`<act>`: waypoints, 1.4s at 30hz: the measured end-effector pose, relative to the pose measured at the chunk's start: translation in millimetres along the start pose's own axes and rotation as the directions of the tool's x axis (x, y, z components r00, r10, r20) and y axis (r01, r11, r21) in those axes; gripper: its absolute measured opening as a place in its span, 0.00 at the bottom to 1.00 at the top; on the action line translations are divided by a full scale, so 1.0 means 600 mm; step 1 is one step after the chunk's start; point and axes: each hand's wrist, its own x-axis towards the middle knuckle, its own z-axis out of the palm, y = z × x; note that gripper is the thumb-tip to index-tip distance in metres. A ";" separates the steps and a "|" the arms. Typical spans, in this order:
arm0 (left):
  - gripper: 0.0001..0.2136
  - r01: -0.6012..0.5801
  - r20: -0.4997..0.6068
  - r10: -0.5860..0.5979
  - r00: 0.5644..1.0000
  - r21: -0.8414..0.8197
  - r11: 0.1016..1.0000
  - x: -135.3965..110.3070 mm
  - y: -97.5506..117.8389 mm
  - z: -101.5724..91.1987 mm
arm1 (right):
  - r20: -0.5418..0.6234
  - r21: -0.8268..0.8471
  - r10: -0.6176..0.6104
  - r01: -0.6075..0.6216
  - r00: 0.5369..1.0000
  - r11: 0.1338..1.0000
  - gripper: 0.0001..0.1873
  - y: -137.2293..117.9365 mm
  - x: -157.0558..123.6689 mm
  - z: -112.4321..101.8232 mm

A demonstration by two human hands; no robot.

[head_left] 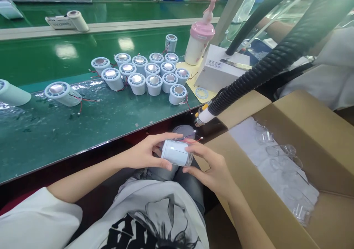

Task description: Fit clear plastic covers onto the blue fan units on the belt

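Note:
Above my lap, a light blue cylindrical housing (174, 152) lies on its side between my two hands. My left hand (146, 153) grips its left end, thumb below and fingers above. Around the right end, where a clear plastic part (189, 159) shows, the fingers and thumb of my right hand (211, 166) are closed. Thin red and dark wires (190, 139) with small white connectors stick out above the housing. On the bench edge beyond stand several similar light blue housings (153, 83), most with a round silver disc on top.
A green bench (110, 120) runs along the front. At right, an open cardboard box (326, 156) holds several clear plastic rings (287, 156). A black corrugated hose (249, 79) slants down beside a white box-shaped device (218, 70). A pink-lidded bottle (197, 42) stands behind. Another person's sleeve (334, 53) shows at right.

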 end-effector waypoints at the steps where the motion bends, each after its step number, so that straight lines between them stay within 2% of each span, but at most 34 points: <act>1: 0.36 -0.020 0.006 0.020 1.000 0.015 1.000 0.000 0.001 -0.001 | 0.009 0.026 0.029 -0.029 1.000 0.999 0.22 -0.001 0.000 -0.001; 9: 0.34 -0.141 0.038 0.137 0.990 0.118 0.983 -0.001 0.015 -0.003 | 0.068 0.260 0.179 -0.191 0.982 0.947 0.24 -0.012 0.004 -0.007; 16: 0.34 -0.161 0.063 0.150 0.987 0.213 0.964 -0.002 0.016 -0.006 | 0.155 0.411 0.279 -0.319 0.948 0.854 0.23 -0.017 0.009 -0.010; 20: 0.34 -0.195 0.081 0.180 0.980 0.249 0.949 -0.002 0.017 -0.007 | 0.203 0.518 0.327 -0.385 0.923 0.764 0.24 -0.014 0.010 -0.006; 26: 0.35 -0.273 0.103 0.253 0.962 0.299 0.914 -0.001 0.018 -0.011 | 0.251 0.609 0.429 -0.486 0.868 0.627 0.25 -0.008 0.012 0.003; 31: 0.36 -0.296 0.111 0.275 0.955 0.345 0.891 -0.001 0.018 -0.014 | 0.289 0.667 0.462 -0.522 0.838 0.531 0.24 -0.005 0.016 0.012; 37: 0.36 -0.329 0.133 0.301 0.944 0.330 0.885 0.000 0.014 -0.016 | 0.376 0.658 0.542 -0.628 0.751 0.415 0.28 -0.008 0.021 0.019; 42: 0.36 -0.348 0.141 0.319 0.937 0.302 0.887 0.002 0.011 -0.017 | 0.453 0.663 0.554 -0.680 0.698 0.314 0.31 -0.011 0.024 0.026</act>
